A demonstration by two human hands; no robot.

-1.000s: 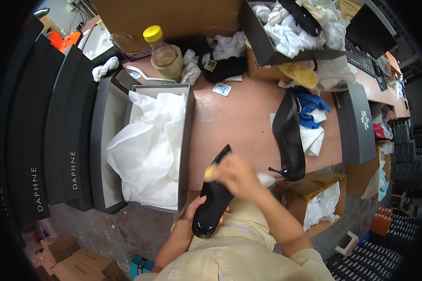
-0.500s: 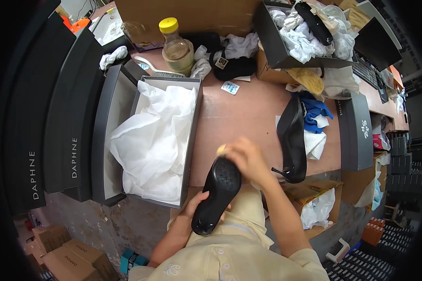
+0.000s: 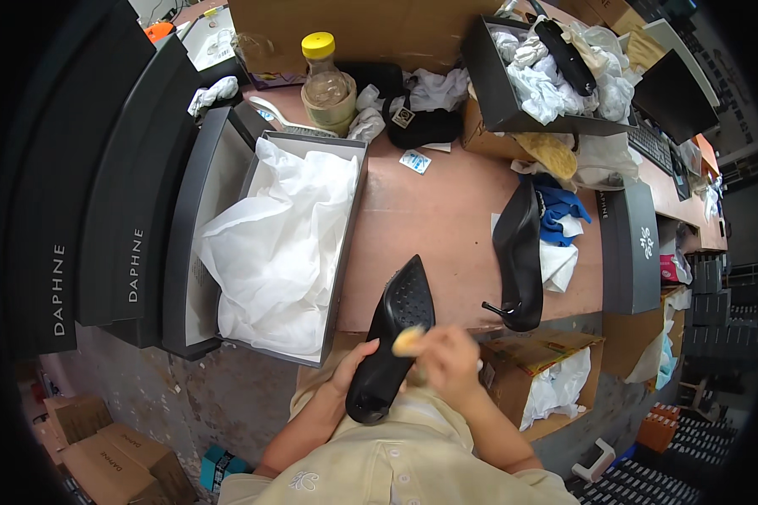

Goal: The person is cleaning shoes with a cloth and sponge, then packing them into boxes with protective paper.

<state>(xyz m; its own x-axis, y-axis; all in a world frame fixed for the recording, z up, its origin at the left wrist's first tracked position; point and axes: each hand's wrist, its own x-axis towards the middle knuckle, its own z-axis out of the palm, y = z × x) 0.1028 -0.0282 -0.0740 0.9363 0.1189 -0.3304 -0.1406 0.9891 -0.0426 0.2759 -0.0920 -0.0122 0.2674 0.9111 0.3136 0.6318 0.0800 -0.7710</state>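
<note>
A black pointed shoe [image 3: 387, 360] is held sole up in front of my body, its toe pointing away toward the table. My left hand [image 3: 349, 367] grips its side, thumb showing and the other fingers partly hidden beneath it. In my right hand [image 3: 451, 360] is a small pale-yellow piece [image 3: 408, 342], sponge-like or rubbery, over the middle of the sole; I cannot tell whether it touches. The right fingers are somewhat blurred. A second black high-heeled shoe [image 3: 518, 252] lies on its side at the table's right, beside blue and white cloths [image 3: 559, 220].
An open grey shoebox [image 3: 351, 244] with white tissue paper [image 3: 282, 240] stands left, near tall dark boxes [image 3: 114, 194]. Behind are a yellow-capped bottle [image 3: 319, 63], a brush [image 3: 290, 122] and a box of crumpled paper [image 3: 501, 93]. A cardboard carton [image 3: 501, 379] sits low right.
My right hand has moved from the toe end back toward me, to the middle of the sole. The toe now shows uncovered. My view has shifted slightly.
</note>
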